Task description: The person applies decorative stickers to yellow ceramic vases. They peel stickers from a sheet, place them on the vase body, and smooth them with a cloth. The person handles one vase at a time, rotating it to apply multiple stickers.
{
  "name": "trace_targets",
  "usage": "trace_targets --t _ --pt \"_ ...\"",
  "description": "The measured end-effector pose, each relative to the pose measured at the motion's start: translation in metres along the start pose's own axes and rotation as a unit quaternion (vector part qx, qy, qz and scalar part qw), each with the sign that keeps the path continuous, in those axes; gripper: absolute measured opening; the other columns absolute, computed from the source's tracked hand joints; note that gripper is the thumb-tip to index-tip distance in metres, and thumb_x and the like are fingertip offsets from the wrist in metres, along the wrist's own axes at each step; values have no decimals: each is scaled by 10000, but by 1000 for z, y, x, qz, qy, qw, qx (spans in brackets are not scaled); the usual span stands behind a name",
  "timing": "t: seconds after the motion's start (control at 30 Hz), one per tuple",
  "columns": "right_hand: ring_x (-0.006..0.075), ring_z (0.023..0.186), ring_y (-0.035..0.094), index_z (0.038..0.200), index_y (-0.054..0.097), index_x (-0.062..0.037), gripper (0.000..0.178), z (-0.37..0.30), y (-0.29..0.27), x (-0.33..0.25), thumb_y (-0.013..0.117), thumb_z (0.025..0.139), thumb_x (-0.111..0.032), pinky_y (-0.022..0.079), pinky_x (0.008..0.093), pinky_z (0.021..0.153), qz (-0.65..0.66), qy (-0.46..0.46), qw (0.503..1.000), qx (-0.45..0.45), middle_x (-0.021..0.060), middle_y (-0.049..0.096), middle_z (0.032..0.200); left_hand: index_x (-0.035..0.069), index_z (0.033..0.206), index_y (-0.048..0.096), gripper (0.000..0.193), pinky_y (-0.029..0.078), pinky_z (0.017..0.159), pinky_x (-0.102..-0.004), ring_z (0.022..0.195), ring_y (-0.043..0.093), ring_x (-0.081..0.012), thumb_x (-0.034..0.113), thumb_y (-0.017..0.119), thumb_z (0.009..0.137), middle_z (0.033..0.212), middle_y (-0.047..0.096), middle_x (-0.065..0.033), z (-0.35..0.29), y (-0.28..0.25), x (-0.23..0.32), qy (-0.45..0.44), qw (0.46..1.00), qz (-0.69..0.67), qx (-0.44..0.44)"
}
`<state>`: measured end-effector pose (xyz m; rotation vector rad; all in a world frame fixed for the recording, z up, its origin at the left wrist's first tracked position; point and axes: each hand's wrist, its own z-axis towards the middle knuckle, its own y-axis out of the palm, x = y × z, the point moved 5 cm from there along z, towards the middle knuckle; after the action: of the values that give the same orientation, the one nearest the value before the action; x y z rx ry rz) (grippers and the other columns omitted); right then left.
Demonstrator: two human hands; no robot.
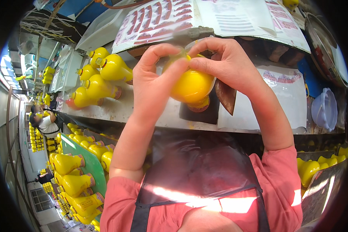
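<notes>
A glossy yellow vase point(191, 87) with a round body stands in front of me, its patterned base point(199, 105) towards me over a dark square mat point(197, 117). My left hand point(154, 71) is closed at the vase's narrow upper end, fingers and thumb slightly blurred. From the other side, my right hand point(234, 63) pinches near the same spot, thumb against the yellow surface. Something thin and translucent shows at the left fingertips, too smeared to name. A brown pointed blade-like piece point(225, 96) juts out below my right palm; whether that hand grips it is hidden.
Several yellow vases point(114, 67) lie on the bench at left; more fill a rack point(75, 185) beside a green board point(85, 154). Printed sheets point(154, 21) cover a raised board behind. White paper point(243, 112), a pale blue bucket point(324, 110) and a round basin point(323, 50) are at right.
</notes>
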<state>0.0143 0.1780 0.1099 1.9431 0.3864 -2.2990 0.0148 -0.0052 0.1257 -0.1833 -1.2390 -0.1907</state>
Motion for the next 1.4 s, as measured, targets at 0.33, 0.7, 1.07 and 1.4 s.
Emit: trace_targets --t 0.33,0.7,1.07,1.4 --pt "43 720 646 1162 699 -51 200 -34 4 -27 601 990 -22 491 226 556 -78 -257 951 154 24 723 973 -13 1113 658 173 589 965 -335 1071 696 -185 -25 700 946 1175 732 -136 5 -3 5 -19 996 -81 -12" --pt "77 636 659 1150 701 -39 183 -35 6 -11 631 981 -33 487 256 539 -117 -176 969 130 37 733 892 29 1184 632 199 505 1074 -378 1204 664 -254 -6 644 988 1264 702 -209 5 -6 -2 -25 997 -57 -39" --pt "15 535 568 1061 699 -28 243 5 -1 -4 762 905 -204 425 214 497 -103 -35 993 41 0 644 649 39 1260 611 382 482 1024 -301 1178 608 -140 -57 678 896 1233 668 -55 -2 1 -7 -34 999 -31 -19" --pt "40 457 562 1081 679 -25 276 5 0 -11 764 927 -238 413 231 428 -77 -17 996 28 18 648 635 31 1355 571 396 493 1046 -316 1220 601 -153 -23 610 965 1335 653 -100 -5 2 -9 -62 991 -109 -50"
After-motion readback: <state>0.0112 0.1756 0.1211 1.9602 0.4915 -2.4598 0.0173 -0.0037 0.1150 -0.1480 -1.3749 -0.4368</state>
